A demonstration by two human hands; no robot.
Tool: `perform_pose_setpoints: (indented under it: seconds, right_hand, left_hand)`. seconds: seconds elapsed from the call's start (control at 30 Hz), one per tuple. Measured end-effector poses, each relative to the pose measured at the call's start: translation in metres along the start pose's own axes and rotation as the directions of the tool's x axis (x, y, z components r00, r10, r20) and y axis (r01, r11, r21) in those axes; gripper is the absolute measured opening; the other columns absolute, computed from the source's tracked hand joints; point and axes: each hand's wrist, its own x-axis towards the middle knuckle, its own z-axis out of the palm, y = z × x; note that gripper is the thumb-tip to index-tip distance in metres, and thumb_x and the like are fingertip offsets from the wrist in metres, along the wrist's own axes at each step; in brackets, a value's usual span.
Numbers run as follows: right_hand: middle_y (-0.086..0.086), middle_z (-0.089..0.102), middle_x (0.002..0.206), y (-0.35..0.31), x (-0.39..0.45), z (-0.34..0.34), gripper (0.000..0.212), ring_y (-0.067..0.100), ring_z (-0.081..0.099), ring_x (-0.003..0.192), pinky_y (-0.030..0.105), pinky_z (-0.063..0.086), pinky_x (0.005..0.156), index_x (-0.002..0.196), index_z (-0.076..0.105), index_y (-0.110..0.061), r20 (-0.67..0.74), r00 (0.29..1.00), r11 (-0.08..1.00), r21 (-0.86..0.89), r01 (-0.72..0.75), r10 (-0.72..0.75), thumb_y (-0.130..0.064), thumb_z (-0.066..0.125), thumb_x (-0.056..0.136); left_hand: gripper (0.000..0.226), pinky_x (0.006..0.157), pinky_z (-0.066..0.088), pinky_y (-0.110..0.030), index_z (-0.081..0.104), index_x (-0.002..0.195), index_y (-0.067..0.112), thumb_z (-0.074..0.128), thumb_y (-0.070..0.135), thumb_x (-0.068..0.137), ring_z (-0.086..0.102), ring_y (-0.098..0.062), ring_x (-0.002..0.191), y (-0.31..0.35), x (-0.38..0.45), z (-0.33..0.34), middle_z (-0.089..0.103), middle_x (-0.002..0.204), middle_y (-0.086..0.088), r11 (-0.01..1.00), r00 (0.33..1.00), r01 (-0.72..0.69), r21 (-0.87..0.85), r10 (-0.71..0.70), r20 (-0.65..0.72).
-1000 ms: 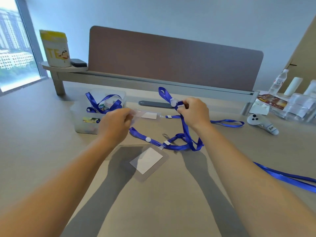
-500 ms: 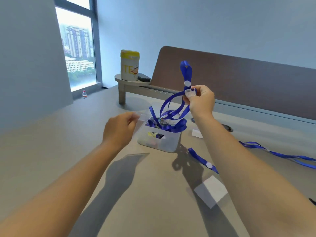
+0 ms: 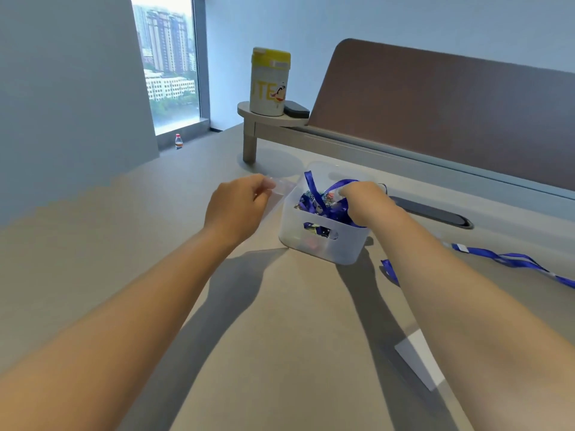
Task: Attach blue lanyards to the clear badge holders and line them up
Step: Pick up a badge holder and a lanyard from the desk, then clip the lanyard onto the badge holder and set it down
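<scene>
Lanyards point(image 3: 323, 203), blue and tangled, filled the one translucent bin point(image 3: 323, 244) under my right hand point(image 3: 364, 200), which was dipped in, its grip hidden. My left hand point(image 3: 236, 209), just beside the bin, pinched one clear badge holder point(image 3: 278, 191). Another lanyard point(image 3: 510, 259) lay right of my right arm.

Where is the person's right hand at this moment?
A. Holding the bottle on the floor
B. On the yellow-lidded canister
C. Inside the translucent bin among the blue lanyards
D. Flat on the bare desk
C: the right hand reaches down into the translucent bin, its fingers among the blue lanyards piled there.
</scene>
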Motion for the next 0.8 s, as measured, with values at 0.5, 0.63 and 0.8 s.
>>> perform_pose_setpoints:
  seconds: [0.5,0.63,0.8]
  right_hand:
    - [0.015,0.060,0.127,0.163,-0.174,0.065,0.037,0.033,0.054,0.115,0.041,0.045,0.095,0.121,0.060,-0.011,-0.246,0.941,0.939,0.308,-0.153,0.234,-0.004,0.040,0.091]
    - [0.013,0.057,0.130,0.218,-0.231,0.103,0.037,0.031,0.053,0.116,0.034,0.042,0.094,0.125,0.056,-0.011,-0.081,0.913,0.872,0.342,-0.351,0.399,-0.007,0.038,0.092]
    - [0.015,0.059,0.098,0.273,-0.268,0.141,0.025,0.032,0.055,0.095,0.031,0.034,0.070,0.102,0.064,-0.007,-0.001,0.834,0.778,0.362,-0.514,0.551,-0.008,0.041,0.090]
  left_hand:
    - [0.026,0.065,0.036,-0.029,0.063,0.102,0.000,0.043,0.013,0.093,0.060,-0.033,0.083,0.123,-0.088,0.067,0.068,0.096,-0.022,0.907,0.906,-0.418,0.045,0.413,0.093]
    - [0.025,0.060,0.044,-0.030,0.067,0.087,-0.002,0.047,0.013,0.090,0.065,-0.035,0.068,0.159,-0.123,0.106,0.071,0.081,-0.022,0.816,0.803,-0.578,0.011,0.566,0.186]
    - [0.020,0.074,0.047,-0.041,0.064,0.101,0.000,0.049,0.005,0.089,0.061,-0.035,0.089,0.196,-0.145,0.150,0.067,0.098,-0.021,0.787,0.741,-0.617,-0.016,0.588,0.323]
